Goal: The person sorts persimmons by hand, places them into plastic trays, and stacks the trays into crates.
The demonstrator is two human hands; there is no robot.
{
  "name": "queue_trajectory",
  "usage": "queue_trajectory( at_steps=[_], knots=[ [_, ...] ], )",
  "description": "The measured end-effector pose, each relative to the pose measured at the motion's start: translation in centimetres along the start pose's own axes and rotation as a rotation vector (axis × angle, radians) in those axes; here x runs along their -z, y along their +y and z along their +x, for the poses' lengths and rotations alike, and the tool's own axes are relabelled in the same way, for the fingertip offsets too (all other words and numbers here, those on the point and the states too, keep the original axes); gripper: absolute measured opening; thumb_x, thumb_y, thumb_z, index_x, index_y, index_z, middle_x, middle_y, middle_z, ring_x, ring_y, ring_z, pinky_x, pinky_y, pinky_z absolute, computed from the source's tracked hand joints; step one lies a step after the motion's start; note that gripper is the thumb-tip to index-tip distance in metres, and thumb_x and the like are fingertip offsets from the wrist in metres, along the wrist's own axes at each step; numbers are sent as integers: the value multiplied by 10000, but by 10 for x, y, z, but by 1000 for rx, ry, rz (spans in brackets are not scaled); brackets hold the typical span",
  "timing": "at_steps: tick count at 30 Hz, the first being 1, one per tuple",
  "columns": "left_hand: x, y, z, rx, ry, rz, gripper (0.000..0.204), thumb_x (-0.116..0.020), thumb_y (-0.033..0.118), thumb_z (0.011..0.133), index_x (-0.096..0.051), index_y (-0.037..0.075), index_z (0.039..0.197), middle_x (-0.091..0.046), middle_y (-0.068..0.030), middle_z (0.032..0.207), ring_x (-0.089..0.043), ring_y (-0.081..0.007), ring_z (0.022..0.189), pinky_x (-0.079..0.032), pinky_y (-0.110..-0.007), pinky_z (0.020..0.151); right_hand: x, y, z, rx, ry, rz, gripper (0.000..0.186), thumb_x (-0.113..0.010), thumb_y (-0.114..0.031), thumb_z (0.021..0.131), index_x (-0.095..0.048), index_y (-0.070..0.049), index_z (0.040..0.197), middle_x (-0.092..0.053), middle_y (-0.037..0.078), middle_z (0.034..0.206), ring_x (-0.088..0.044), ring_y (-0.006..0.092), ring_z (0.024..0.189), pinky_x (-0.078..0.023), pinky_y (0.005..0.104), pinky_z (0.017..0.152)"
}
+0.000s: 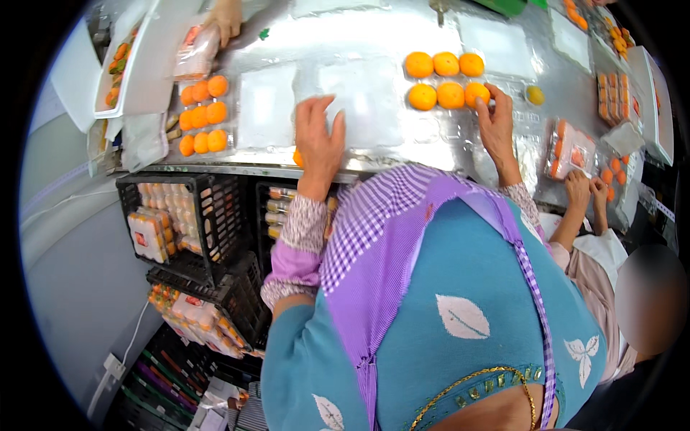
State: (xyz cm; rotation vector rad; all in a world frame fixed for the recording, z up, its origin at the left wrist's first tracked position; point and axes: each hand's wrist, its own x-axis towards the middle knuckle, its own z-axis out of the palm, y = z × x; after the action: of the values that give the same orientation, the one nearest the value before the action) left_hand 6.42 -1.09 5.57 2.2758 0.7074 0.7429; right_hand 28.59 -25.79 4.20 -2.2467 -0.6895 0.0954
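Observation:
A clear plastic tray [427,130] lies in front of me with two rows of oranges; its near row shows bare compartments. My right hand [497,128] reaches the tray's right side, thumb and fingertips closed about the orange [475,94] at the right end of the nearer filled row. My left hand [320,140] is open left of the tray, thumb apart from the fingers, over the edge of a stack of clear plastic sheets or trays [359,100]. Beside its wrist, an orange [297,157] is partly hidden.
Left stands a filled tray of oranges [203,116]; behind it another person's hand [226,20] touches a wrapped pack [195,54]. A yellowish fruit [535,95] lies right. Farther right, a co-worker's hands [579,188] are at a pack [573,149]. Black crates [226,215] hold packs below the table.

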Motion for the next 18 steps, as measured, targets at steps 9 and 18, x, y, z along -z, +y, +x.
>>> queue_trajectory(
  at_steps=[9, 18],
  knots=[
    [21, -29, -51, 110, -13, 456, 588, -680, 220, 817, -462, 35, 1332, -498, -164, 1076, -493, -323, 972, -463, -420, 778, -2, 0, 3, 44, 6, -5, 346, -540, -183, 953, -492, -19, 1254, -476, 131, 1089, -521, 199, 878, -463, 283, 720],
    [19, -21, -28, 245, 64, 379, 458, -680, 227, 812, -529, 49, 1206, -497, -133, 966, -539, -324, 884, -470, -431, 737, 1, -4, 1, -4, -32, 50, 347, -541, -169, 953, -482, -13, 1257, -467, 137, 1111, -521, 196, 879, -464, 286, 742]
  ],
)
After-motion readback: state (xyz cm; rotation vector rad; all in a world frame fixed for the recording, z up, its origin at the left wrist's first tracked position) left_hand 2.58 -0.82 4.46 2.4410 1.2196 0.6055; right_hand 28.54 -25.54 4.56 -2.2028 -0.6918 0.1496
